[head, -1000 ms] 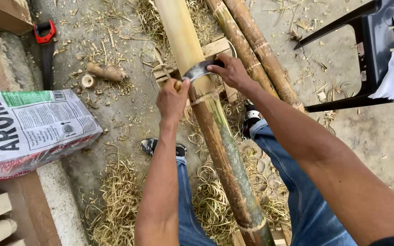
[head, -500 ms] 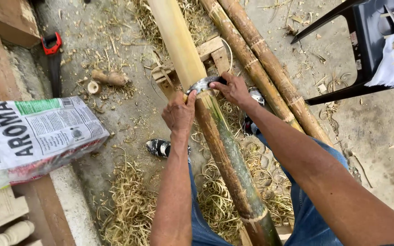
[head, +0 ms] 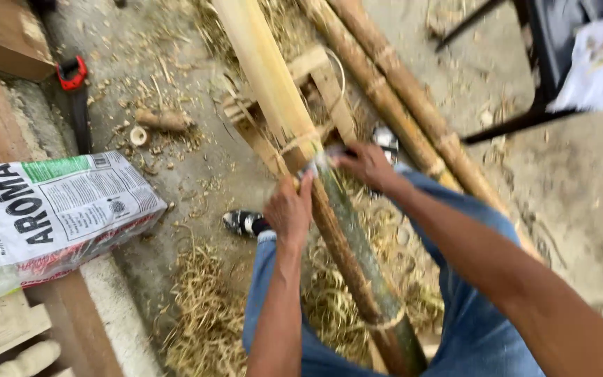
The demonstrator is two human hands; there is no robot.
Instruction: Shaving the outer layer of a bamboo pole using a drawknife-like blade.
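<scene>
A long bamboo pole (head: 266, 77) runs from the top centre down between my legs; its upper part is pale and peeled, its lower part (head: 357, 258) green-brown. My left hand (head: 289, 208) and my right hand (head: 368, 164) grip the two ends of a metal blade (head: 319, 162) laid across the pole where the peeled part ends. The pole rests on a small wooden stand (head: 319, 70). The frame is blurred by motion.
Two more bamboo poles (head: 399, 91) lie to the right. Shavings (head: 204, 314) cover the concrete floor. A printed sack (head: 50, 209) lies on a wooden bench at left, a hand saw with a red and black handle (head: 75, 77) near it. A black chair (head: 546, 63) stands at top right.
Both hands and the blade have slid down the pole toward me, and the pale peeled stretch above them is longer. The camera view has shifted and blurred.
</scene>
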